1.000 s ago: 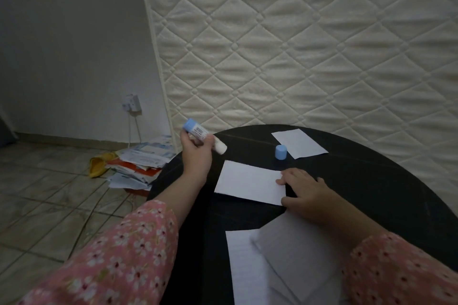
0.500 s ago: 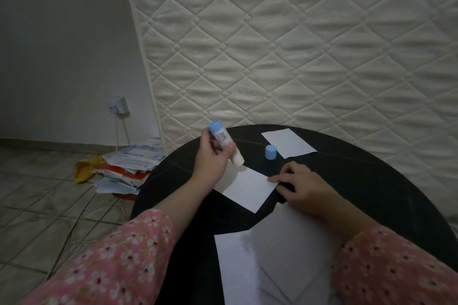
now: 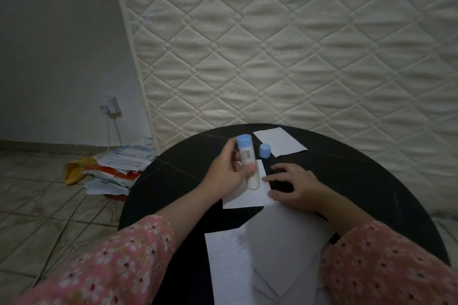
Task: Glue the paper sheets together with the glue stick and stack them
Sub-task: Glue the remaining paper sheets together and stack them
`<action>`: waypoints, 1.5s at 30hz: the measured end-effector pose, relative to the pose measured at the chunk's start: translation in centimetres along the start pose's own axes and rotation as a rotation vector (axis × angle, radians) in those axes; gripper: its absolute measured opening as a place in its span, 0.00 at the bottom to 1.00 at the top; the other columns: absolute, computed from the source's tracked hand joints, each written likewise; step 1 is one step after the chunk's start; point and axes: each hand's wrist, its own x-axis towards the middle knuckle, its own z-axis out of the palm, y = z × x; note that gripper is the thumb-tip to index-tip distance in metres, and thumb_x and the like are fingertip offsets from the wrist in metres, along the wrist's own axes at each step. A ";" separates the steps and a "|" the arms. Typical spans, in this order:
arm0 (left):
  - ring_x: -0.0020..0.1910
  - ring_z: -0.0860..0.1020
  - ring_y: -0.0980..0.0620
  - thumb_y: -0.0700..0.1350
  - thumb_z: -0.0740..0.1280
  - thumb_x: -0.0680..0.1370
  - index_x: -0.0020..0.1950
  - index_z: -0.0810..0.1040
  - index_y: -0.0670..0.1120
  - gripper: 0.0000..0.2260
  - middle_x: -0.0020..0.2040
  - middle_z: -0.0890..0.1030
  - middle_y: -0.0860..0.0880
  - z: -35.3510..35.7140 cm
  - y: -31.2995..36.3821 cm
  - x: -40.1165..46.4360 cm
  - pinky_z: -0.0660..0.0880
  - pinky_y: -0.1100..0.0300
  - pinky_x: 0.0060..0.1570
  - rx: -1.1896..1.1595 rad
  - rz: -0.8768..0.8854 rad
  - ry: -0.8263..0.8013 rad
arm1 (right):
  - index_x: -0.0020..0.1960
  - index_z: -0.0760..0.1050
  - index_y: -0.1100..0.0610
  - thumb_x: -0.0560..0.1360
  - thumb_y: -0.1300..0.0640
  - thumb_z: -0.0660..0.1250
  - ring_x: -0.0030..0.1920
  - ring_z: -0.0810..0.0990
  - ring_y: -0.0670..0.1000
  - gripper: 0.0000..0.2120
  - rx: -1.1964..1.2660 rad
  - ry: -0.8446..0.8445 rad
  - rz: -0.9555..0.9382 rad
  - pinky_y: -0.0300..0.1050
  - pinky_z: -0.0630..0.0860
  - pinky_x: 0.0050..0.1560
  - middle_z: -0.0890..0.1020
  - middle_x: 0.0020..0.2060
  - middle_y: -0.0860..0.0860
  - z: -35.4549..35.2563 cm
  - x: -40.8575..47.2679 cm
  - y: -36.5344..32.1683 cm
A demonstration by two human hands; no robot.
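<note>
Glue stick [image 3: 247,164]: uncapped, blue base up, glue end down on the small paper sheet [image 3: 247,195] at mid-table; grasped around the barrel by the left hand [image 3: 229,174]. Right hand [image 3: 295,187]: fingers spread and relaxed, resting on that sheet's right edge, holding nothing. Blue cap [image 3: 265,150]: upright just beyond. Second small sheet [image 3: 280,141]: far side of the round black table [image 3: 173,181]. Larger sheets [image 3: 267,255]: overlapping at the near edge. Quilted mattress [image 3: 297,44]: behind the table.
</note>
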 end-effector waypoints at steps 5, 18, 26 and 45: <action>0.50 0.79 0.50 0.45 0.71 0.74 0.66 0.66 0.57 0.24 0.54 0.78 0.48 0.9 0.1 -0.5 0.78 0.50 0.52 0.106 0.093 -0.065 | 0.70 0.66 0.38 0.77 0.41 0.60 0.76 0.52 0.51 0.21 -0.042 0.004 0.091 0.60 0.50 0.73 0.58 0.75 0.47 0.7 0.6 -1.2; 0.49 0.80 0.47 0.44 0.72 0.73 0.63 0.66 0.61 0.24 0.53 0.78 0.49 -0.1 -0.5 -0.9 0.78 0.51 0.50 0.147 0.128 -0.089 | 0.73 0.60 0.40 0.76 0.39 0.60 0.77 0.43 0.53 0.27 -0.067 -0.079 0.077 0.65 0.40 0.72 0.50 0.77 0.48 1.1 0.6 -1.4; 0.55 0.75 0.56 0.45 0.71 0.75 0.67 0.64 0.57 0.24 0.58 0.76 0.55 -1.1 0.2 -0.6 0.72 0.64 0.51 0.243 0.068 -0.209 | 0.72 0.61 0.41 0.75 0.40 0.61 0.77 0.44 0.54 0.27 -0.070 -0.037 0.085 0.67 0.41 0.72 0.51 0.77 0.48 1.6 0.7 -1.5; 0.59 0.67 0.59 0.41 0.68 0.77 0.72 0.60 0.52 0.27 0.59 0.69 0.58 -5.9 0.4 -2.4 0.65 0.64 0.56 0.254 -0.107 -0.185 | 0.72 0.62 0.42 0.76 0.42 0.62 0.77 0.43 0.53 0.26 -0.029 -0.038 0.101 0.65 0.39 0.72 0.51 0.76 0.47 1.5 0.6 -1.7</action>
